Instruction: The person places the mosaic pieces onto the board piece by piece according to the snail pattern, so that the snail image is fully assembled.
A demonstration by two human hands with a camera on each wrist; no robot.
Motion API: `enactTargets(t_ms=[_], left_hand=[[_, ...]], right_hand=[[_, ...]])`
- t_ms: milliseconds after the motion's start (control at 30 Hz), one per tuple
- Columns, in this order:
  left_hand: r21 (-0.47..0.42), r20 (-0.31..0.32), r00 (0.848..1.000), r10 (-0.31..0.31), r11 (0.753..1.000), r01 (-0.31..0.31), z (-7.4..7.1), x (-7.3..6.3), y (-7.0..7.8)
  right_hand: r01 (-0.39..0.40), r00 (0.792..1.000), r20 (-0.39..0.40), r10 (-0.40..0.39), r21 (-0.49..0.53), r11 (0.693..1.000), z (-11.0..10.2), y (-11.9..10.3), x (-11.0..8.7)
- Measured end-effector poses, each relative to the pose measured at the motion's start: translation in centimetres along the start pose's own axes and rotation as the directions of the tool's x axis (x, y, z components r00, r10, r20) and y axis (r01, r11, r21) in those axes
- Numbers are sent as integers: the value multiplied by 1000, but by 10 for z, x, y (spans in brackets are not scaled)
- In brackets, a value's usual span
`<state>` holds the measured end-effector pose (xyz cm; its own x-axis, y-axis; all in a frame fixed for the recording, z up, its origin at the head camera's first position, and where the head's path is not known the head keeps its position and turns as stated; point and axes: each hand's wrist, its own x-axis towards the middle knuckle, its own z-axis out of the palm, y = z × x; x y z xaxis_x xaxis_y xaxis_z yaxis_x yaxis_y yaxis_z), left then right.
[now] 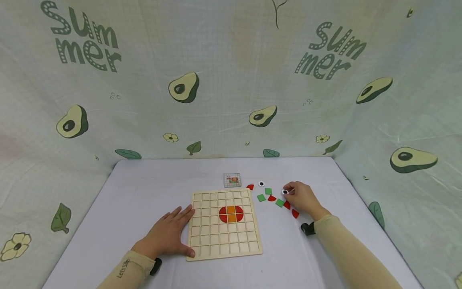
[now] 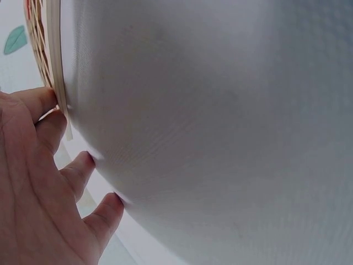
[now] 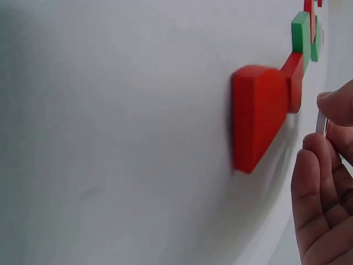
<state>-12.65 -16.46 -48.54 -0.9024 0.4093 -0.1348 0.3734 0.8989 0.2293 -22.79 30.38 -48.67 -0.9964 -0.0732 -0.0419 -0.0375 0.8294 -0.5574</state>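
the right hand [image 1: 301, 197] pinches a black-and-white eye disc [image 1: 285, 192] between its fingers, beside loose red quarter-circle tiles [image 1: 272, 198] and green square tiles [image 1: 268, 191] on the worktop [image 1: 151, 180], right of the wooden grid board [image 1: 224, 238]. the left hand [image 1: 169, 235], fingers straight and spread, touches the board's left edge. red and orange pieces [image 1: 231, 217] form an oval on it; a pattern card [image 1: 232, 180] lies just beyond.

A pale gridded board [image 1: 214, 241] lies flat on the worktop [image 1: 144, 184], left hand [image 1: 167, 233] touching its left edge, while the right hand [image 1: 302, 197] pinches a white, black-dotted disc [image 1: 285, 192] beyond its far right corner.
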Motion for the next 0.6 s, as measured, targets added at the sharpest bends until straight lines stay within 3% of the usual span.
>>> enactTargets(t_ms=[600], left_hand=[[0,-14,1000,14,1000,-14,0,-1,-1]], right_hand=[[118,992,29,-119,35,992,14,-62,4]])
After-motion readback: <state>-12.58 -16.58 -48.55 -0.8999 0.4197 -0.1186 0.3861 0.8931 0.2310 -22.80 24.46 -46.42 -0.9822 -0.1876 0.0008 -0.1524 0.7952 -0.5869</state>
